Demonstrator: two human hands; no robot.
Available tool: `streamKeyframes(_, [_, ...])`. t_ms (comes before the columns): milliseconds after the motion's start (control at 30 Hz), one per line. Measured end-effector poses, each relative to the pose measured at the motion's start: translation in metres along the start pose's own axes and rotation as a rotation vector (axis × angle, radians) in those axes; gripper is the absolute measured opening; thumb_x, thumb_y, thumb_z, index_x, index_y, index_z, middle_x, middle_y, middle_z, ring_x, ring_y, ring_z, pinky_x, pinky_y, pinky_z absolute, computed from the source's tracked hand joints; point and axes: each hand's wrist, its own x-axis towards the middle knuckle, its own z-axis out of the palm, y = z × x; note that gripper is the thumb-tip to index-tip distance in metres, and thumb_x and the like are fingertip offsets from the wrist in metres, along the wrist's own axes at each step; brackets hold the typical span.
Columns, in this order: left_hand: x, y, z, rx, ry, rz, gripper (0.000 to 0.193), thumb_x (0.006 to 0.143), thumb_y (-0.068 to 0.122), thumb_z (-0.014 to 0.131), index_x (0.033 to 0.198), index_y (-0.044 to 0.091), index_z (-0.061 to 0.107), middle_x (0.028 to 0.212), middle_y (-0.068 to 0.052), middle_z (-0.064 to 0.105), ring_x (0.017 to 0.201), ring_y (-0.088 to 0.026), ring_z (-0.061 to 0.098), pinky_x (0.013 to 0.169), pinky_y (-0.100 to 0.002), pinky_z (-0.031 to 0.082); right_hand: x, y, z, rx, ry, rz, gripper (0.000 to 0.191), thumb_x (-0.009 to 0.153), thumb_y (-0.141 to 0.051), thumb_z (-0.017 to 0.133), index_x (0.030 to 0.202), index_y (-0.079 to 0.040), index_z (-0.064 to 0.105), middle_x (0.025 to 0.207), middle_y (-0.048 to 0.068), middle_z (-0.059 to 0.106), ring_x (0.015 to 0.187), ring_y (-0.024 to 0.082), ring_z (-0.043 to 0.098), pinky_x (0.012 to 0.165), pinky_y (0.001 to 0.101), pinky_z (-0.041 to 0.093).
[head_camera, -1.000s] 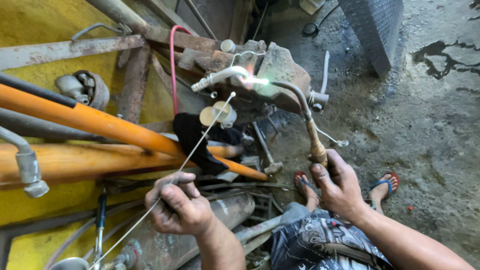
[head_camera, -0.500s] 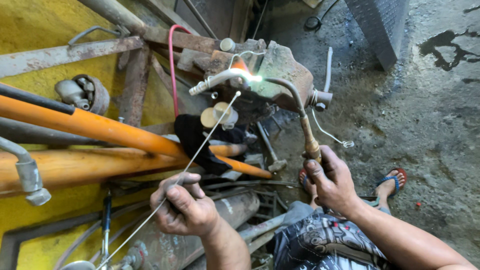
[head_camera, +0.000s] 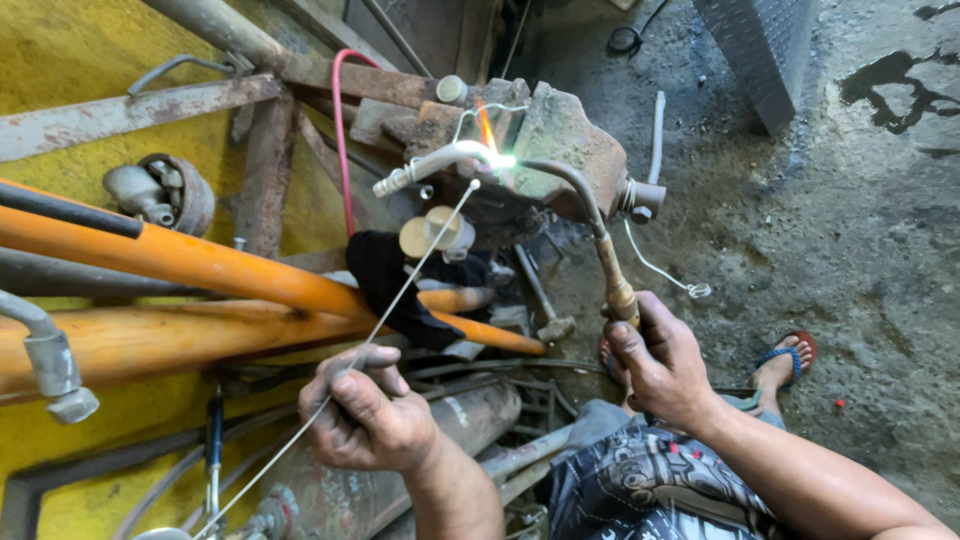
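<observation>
One filler rod (head_camera: 400, 290) is pinched in the left hand (head_camera: 365, 410), one lit torch (head_camera: 590, 230) gripped by the right hand (head_camera: 660, 360).

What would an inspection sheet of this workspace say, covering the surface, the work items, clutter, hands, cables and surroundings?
Surface: stained concrete floor, dark wet patches.
Job's things: torch with its flame on a bent metal tube held in a vise; thin filler rod with its tip near the flame.
Clutter: hammer, black rag, grey cylinder.
Hands: left hand pinches the filler rod; right hand grips the torch handle.
Cables: red hose; loose wire on the floor.
Surroundings: yellow machine body, orange pipes, sandalled feet.
</observation>
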Motion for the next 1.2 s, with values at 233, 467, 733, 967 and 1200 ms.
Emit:
streamKeyframes(233, [-0.0010, 0.0022, 0.0018, 0.038, -0.004, -0.011, 0.031, 0.114, 0.027, 0.056, 0.100, 0.000, 0.050, 0.078, -0.018, 0.065, 0.045, -0.008, 0.038, 0.044, -0.019, 0.029, 0.0006, 0.0007, -0.0016, -0.027, 0.003, -0.012, 0.025, 0.102, -0.021, 0.059, 0.118, -0.003, 0.056, 0.077, 0.000, 0.056, 0.063, 0.007, 0.053, 0.056, 0.0239, 0.044])
streamKeyframes(467, [0.0003, 0.0023, 0.0030, 0.023, 0.008, -0.013, 0.031, 0.113, 0.027, 0.057, 0.102, -0.001, 0.050, 0.082, -0.019, 0.065, 0.045, -0.008, 0.037, 0.044, -0.019, 0.029, 0.0012, -0.0001, -0.0005, -0.010, -0.008, -0.002, 0.025, 0.101, -0.021, 0.059, 0.118, -0.003, 0.056, 0.077, 0.000, 0.056, 0.064, 0.008, 0.053, 0.057, 0.0240, 0.045])
streamKeyframes(733, [0.0010, 0.0028, 0.0038, 0.011, 0.002, -0.009, 0.030, 0.114, 0.027, 0.057, 0.102, -0.001, 0.051, 0.078, -0.018, 0.065, 0.046, -0.007, 0.037, 0.044, -0.019, 0.029, 0.0012, -0.0024, 0.0001, -0.038, 0.004, 0.026, 0.023, 0.101, -0.021, 0.058, 0.116, -0.003, 0.056, 0.075, 0.001, 0.058, 0.061, 0.008, 0.052, 0.054, 0.0243, 0.043])
streamKeyframes(967, [0.0006, 0.0014, 0.0051, 0.001, 0.006, 0.011, 0.030, 0.114, 0.026, 0.057, 0.103, -0.001, 0.051, 0.083, -0.019, 0.065, 0.045, -0.008, 0.038, 0.044, -0.019, 0.031, 0.0010, -0.0024, -0.0040, -0.078, 0.035, -0.037, 0.024, 0.102, -0.020, 0.059, 0.119, -0.003, 0.058, 0.081, 0.000, 0.057, 0.066, 0.007, 0.053, 0.058, 0.0236, 0.044])
streamKeyframes(1200, [0.0000, -0.0001, 0.0052, 0.008, 0.012, 0.011, 0.029, 0.114, 0.026, 0.057, 0.104, -0.002, 0.051, 0.081, -0.019, 0.065, 0.046, -0.008, 0.038, 0.044, -0.019, 0.030, -0.0006, -0.0003, -0.0088, -0.102, 0.003, -0.117, 0.024, 0.102, -0.019, 0.058, 0.120, -0.002, 0.058, 0.084, 0.000, 0.060, 0.068, 0.006, 0.055, 0.061, 0.0233, 0.046])
